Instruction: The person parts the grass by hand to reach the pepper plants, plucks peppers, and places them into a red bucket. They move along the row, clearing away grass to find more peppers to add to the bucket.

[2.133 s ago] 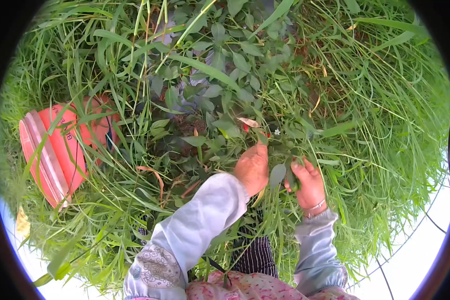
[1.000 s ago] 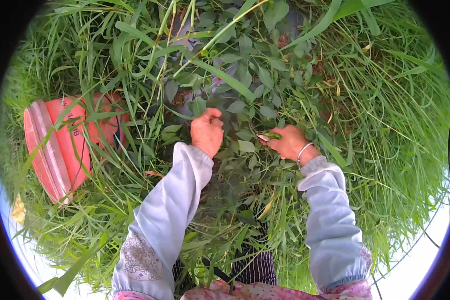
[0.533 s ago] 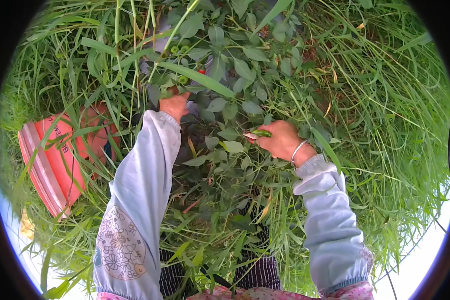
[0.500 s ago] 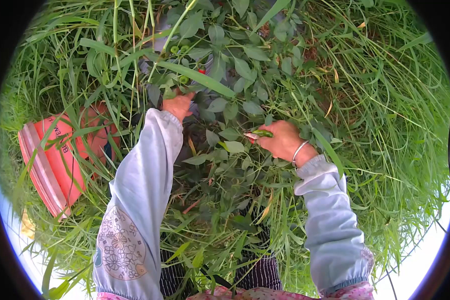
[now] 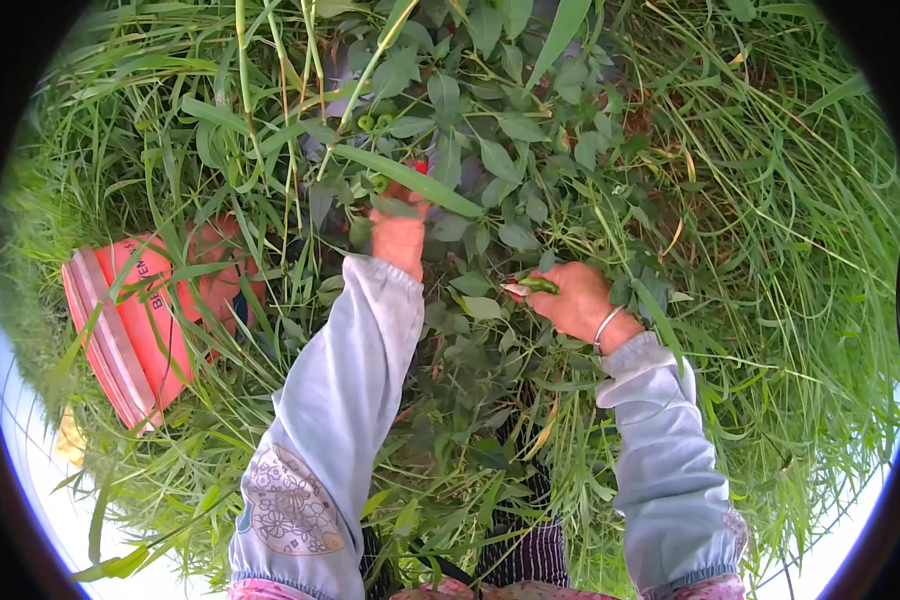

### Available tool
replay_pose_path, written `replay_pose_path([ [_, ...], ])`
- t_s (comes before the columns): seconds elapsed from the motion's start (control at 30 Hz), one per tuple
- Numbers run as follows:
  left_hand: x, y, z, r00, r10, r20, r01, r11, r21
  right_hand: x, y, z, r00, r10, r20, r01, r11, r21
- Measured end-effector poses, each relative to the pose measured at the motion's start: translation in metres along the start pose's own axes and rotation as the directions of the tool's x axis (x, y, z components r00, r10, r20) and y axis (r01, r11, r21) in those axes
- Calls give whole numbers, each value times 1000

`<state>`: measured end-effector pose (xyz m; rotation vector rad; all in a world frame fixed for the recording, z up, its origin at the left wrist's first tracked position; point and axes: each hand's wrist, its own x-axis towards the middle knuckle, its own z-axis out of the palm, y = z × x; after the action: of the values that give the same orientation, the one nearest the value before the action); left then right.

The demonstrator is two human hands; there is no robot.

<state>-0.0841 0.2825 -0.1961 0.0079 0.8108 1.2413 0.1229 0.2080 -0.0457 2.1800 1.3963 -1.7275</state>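
My left hand (image 5: 400,232) reaches up into a pepper plant (image 5: 500,160), just below a red pepper (image 5: 421,167). A long grass blade and leaves cover its fingertips, so whether they grip the red pepper is hidden. Small round green peppers (image 5: 375,122) hang close by, above that hand. To the right, my right hand (image 5: 578,302), with a bangle at the wrist, is closed around picked peppers (image 5: 538,286). A green one and some pale and red ends stick out between thumb and fingers.
A red-orange bucket (image 5: 135,325) lies tilted in the grass at left, partly behind blades. Tall grass (image 5: 770,230) crowds the right side, and long stalks (image 5: 370,80) cross above my left hand. My legs in striped trousers (image 5: 530,550) are at the bottom.
My left hand has moved right, in among the leaves below the red pepper. My right hand keeps its hold on the peppers. The whole view has shifted slightly.
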Motion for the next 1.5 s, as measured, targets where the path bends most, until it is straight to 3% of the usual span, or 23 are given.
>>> replay_pose_path([
  [0.07,-16,23,45,984,143,-103,-52,797,602,3,10,10,990,-120,-73,117,992,-44],
  [0.13,-29,41,82,964,245,-99,-108,709,697,1,-2,3,1000,-22,-17,21,999,-36],
  [0.27,-12,47,77,979,189,-71,-97,751,653,5,-1,4,1000,29,12,-29,999,-36],
  [0.37,-8,43,89,944,304,126,-288,577,764,7,-4,5,995,76,59,-78,997,26],
  [0.47,-48,51,125,895,184,407,-436,166,884,3,-16,-4,959,190,210,-270,836,478],
  [0.53,-63,51,131,795,38,606,-581,-241,777,5,-18,-10,956,131,261,-282,648,707],
  [0.6,-82,50,145,865,-137,484,-502,-178,847,8,-21,-12,964,97,246,-262,467,844],
  [0.67,-85,45,144,774,-156,614,-631,-283,722,12,-36,-9,980,105,169,-195,335,922],
  [0.73,-89,43,146,743,-188,642,-658,-381,650,15,-44,-11,990,107,94,-124,325,937],
  [0.77,-97,42,151,803,-189,565,-587,-409,699,18,-44,-11,992,100,79,-105,292,951],
  [0.8,-101,42,153,799,-219,560,-593,-445,671,19,-44,-12,993,94,65,-87,258,962],
  [0.83,-104,42,154,795,-250,553,-598,-482,641,17,-48,-15,989,135,57,-99,325,941],
  [0.9,-111,43,152,766,-334,550,-634,-537,557,10,-51,-23,998,3,61,-59,301,952],
  [0.93,-116,42,148,767,-347,539,-633,-545,550,7,-51,-25,996,-63,63,-43,285,958],
  [1.07,-122,43,138,796,-344,499,-605,-492,626,17,-61,-13,991,136,15,-90,559,824],
  [1.1,-118,47,135,811,-329,484,-585,-436,684,18,-57,-14,979,200,41,-144,531,835],
  [1.2,-94,66,119,891,-148,428,-448,-141,883,18,-40,-9,977,211,-3,-85,404,911],
  [1.23,-82,70,106,960,-140,242,-251,-50,967,16,-37,-7,980,196,-16,-64,394,917],
  [1.27,-69,77,104,983,-91,161,-164,-18,986,15,-34,-7,982,188,-22,-55,393,918],
  [1.3,-52,76,91,971,-27,236,-237,-48,970,12,-31,-8,983,180,-27,-46,393,918],
  [1.33,-31,70,68,984,-26,177,-171,154,973,11,-27,-8,985,172,-31,-40,394,918],
  [1.4,-1,62,54,997,-71,29,-14,204,979,11,-22,-8,983,174,-60,-17,411,912],
  [1.5,38,38,61,994,-100,-38,83,497,864,10,-18,-12,984,161,-78,5,415,910],
])
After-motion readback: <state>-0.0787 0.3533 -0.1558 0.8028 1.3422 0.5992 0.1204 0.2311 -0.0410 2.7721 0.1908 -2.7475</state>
